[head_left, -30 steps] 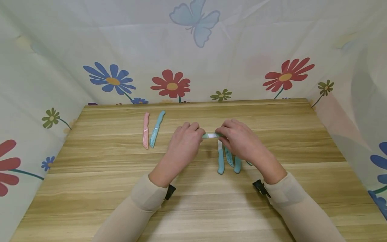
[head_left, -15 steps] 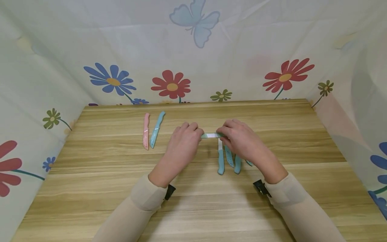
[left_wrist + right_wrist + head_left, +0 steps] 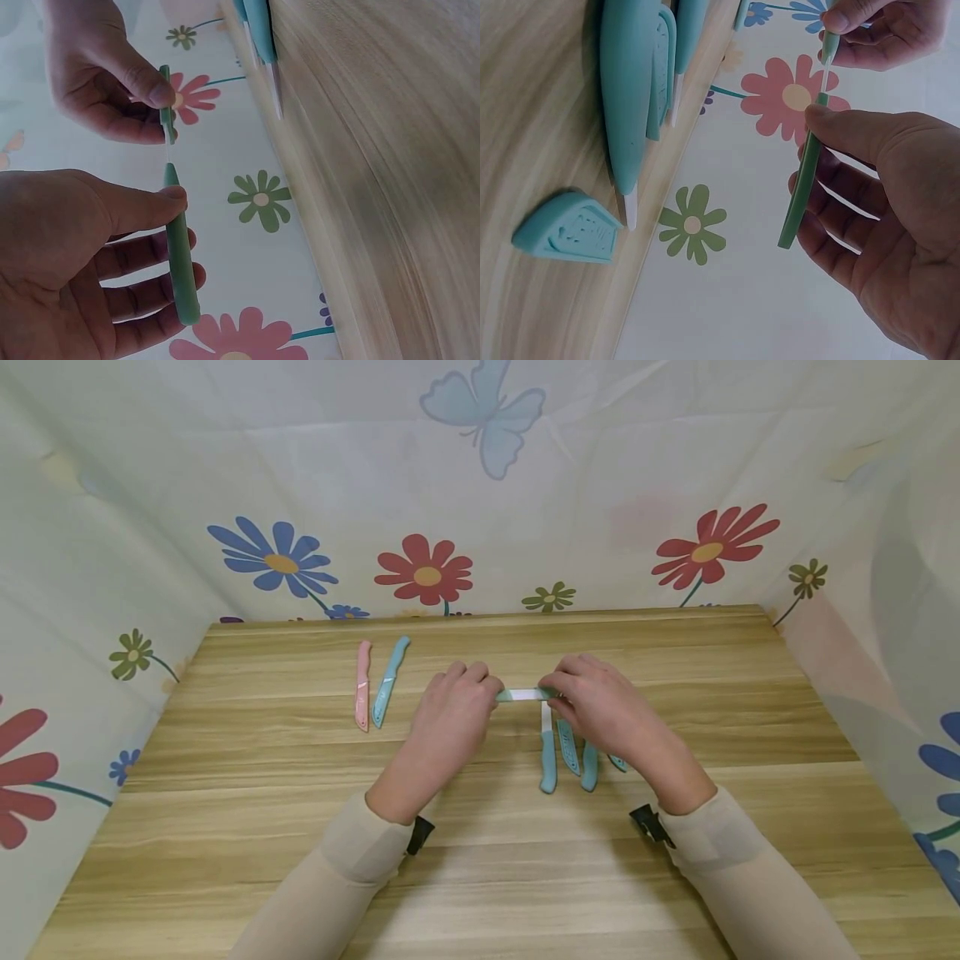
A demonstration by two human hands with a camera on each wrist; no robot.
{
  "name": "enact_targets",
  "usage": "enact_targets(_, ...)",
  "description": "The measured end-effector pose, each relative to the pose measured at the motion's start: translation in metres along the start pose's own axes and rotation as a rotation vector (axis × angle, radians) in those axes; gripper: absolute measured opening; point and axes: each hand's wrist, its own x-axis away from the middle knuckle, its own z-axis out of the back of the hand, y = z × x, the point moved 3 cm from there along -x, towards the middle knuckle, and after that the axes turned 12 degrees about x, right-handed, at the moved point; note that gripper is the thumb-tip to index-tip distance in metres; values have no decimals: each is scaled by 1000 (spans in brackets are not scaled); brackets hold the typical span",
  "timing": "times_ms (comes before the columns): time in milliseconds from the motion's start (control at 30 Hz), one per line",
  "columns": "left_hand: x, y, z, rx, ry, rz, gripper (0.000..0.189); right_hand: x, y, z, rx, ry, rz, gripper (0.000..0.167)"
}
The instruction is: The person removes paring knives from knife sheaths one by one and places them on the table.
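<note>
Above the table, my left hand (image 3: 453, 710) pinches the green handle (image 3: 180, 259) of a small knife between thumb and fingers. My right hand (image 3: 600, 706) grips its green sheath (image 3: 802, 187), thumb on one side and fingers on the other. A short stretch of pale blade (image 3: 527, 694) shows between handle and sheath; its tip is hidden. Below the right hand lie two bare teal knives, one nearer the middle (image 3: 548, 764) and another (image 3: 589, 768) partly covered by that hand. A teal sheath (image 3: 568, 747) rests between them, and a second teal sheath (image 3: 570, 229) lies to their right.
A pink sheathed knife (image 3: 362, 685) and a teal sheathed knife (image 3: 391, 683) lie side by side at the back left of the wooden table (image 3: 262, 827). Flower-printed cloth (image 3: 585, 510) walls in the back and both sides.
The hands have drawn slightly apart, and a little more blade shows between the handle and the sheath. The knives and sheaths on the table lie as before.
</note>
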Motion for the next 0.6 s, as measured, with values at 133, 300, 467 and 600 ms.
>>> enact_targets(133, 0, 0, 0, -3, 1, -2, 16, 0, 0, 0, 1, -6, 0, 22)
enact_targets(300, 2, -1, 1, -4, 20, -8, 13, 1, 1, 0, 4, -8, 1, 22)
enact_targets(467, 3, -1, 1, -4, 21, -14, 13, 1, 1, 0, 1, -7, 1, 22)
enact_targets(600, 3, -3, 1, -4, 19, -8, 13, 1, 2, 0, -2, -1, -4, 21)
